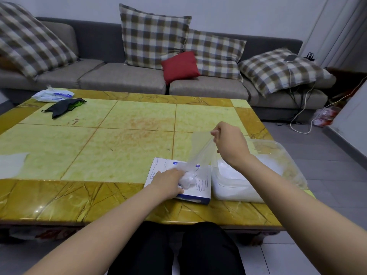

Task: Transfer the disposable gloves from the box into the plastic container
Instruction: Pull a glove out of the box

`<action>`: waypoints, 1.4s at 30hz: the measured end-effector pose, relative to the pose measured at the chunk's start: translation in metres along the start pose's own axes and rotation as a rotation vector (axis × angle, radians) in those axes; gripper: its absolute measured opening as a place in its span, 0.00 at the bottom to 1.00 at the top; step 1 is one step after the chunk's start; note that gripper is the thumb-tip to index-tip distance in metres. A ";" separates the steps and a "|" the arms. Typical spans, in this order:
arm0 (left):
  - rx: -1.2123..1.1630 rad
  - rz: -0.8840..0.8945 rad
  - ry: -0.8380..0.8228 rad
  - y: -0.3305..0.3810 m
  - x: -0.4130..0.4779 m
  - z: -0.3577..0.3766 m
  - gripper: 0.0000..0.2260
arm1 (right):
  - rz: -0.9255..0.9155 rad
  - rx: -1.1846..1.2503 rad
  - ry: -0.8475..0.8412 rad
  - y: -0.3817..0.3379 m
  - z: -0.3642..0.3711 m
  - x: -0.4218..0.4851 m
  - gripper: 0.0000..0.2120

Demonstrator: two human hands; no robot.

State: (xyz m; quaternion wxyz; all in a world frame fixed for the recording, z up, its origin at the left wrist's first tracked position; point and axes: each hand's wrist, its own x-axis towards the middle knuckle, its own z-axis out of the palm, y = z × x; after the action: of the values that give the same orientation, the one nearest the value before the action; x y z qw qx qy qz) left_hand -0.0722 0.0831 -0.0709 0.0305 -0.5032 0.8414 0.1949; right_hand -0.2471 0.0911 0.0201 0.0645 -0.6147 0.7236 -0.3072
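Knees in dark trousers (178,251) sit closest, tucked against the near edge of the tiled table (119,147); both bare forearms reach out over them. Just beyond that edge lies the box (200,199), flat, its top printed with hand outlines; the plastic container (286,155) stands right beside it on the right, close enough that a glove needs only a short carry.

The left hand (168,182) lies palm-down on the box top, probably to pin the light carton so it does not lift with the pull; its fingertips vanish at a crumpled wad of gloves (187,179) bulging from the opening, so I cannot tell whether they press flat or pinch the film. The right hand (230,144) is raised above the table, fingers curled and pinching the top of one clear glove (200,149) – the film stretches taut from the pinch down to the opening, so its tail looks not yet free.

A pale heap of transferred gloves (242,175) fills the container's near side; the job seems well under way, though how many remain in the box is hidden.

Far left on the table rest a black cloth (63,107) and a white packet (52,95) – well apart from the work; a grey sofa (123,80) stands behind.
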 end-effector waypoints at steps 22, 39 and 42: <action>-0.392 0.108 0.589 0.052 0.007 -0.085 0.06 | -0.231 0.160 0.012 -0.006 -0.031 -0.007 0.06; -0.681 0.117 0.523 0.068 0.001 -0.077 0.08 | 0.019 0.264 -0.205 -0.004 -0.002 -0.029 0.10; -0.735 0.096 0.364 0.058 0.000 -0.065 0.18 | 0.025 0.242 -0.172 -0.001 -0.003 -0.027 0.11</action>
State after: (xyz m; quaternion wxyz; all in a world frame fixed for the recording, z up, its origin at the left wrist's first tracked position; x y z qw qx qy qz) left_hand -0.1131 0.0837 0.0066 -0.3097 -0.4672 0.7299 0.3913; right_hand -0.2408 0.1170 0.0152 0.2037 -0.6173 0.6808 -0.3375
